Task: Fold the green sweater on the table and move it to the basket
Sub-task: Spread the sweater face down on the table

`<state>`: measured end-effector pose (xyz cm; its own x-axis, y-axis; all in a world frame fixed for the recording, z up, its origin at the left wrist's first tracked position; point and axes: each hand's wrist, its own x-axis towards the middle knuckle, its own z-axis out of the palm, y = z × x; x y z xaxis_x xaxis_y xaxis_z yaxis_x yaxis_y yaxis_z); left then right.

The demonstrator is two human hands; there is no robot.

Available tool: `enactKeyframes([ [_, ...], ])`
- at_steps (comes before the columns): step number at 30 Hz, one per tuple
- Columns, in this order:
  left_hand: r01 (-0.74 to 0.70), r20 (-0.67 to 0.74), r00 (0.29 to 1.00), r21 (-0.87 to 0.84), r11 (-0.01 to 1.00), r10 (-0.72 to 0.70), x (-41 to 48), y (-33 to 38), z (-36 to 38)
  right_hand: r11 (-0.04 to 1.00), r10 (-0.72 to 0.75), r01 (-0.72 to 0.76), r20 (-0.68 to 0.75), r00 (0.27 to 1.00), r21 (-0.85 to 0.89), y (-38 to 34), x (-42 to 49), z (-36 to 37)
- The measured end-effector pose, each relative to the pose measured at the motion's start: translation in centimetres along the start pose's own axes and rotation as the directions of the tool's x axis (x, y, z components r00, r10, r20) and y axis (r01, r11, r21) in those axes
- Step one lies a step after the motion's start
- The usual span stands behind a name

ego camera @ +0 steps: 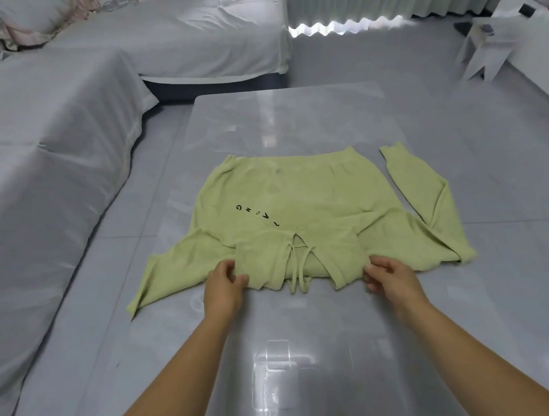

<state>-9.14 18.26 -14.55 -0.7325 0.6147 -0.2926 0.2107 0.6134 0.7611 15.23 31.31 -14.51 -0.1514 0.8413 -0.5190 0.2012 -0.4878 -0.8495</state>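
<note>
Currently hands busy: left hand [224,280], right hand [386,277] pinch hood [262,255] of green sweater [297,191] spread on table [305,363].

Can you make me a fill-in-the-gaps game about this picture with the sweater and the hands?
1. The sweater lying on the table is ____ in colour.
2. The letters printed on it are ____.
3. The left hand and the right hand each pinch the sweater's near edge, so ____ hands hold it.

Missing words: green, black, two.

Spread on table [294,119] — sweater [298,200] (green)
</note>
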Motion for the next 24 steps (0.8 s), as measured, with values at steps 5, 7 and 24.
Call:
enactKeyframes([
  [5, -0.122, -0.036, 0.992, -0.043, 0.992, 0.121, 0.3, 1.1, -1.0, 0.974, -0.072, 0.083, 0.06, 0.996, -0.209, -0.6, 0.0, -0.3],
  [7, -0.176, -0.024, 0.984, -0.122, 0.977, 0.174, -0.5, 2.3, -2.6, 0.965, -0.165, 0.179, 0.088, 0.982, -0.194, -2.2, -1.3, -1.1],
  [24, 0.597, 0.403, 0.799, -0.439, 0.671, -0.447, -19.1, -6.4, -4.1, 0.941, 0.296, -0.282, 0.05, 0.954, -0.189, 9.0, -15.2, -6.1],
])
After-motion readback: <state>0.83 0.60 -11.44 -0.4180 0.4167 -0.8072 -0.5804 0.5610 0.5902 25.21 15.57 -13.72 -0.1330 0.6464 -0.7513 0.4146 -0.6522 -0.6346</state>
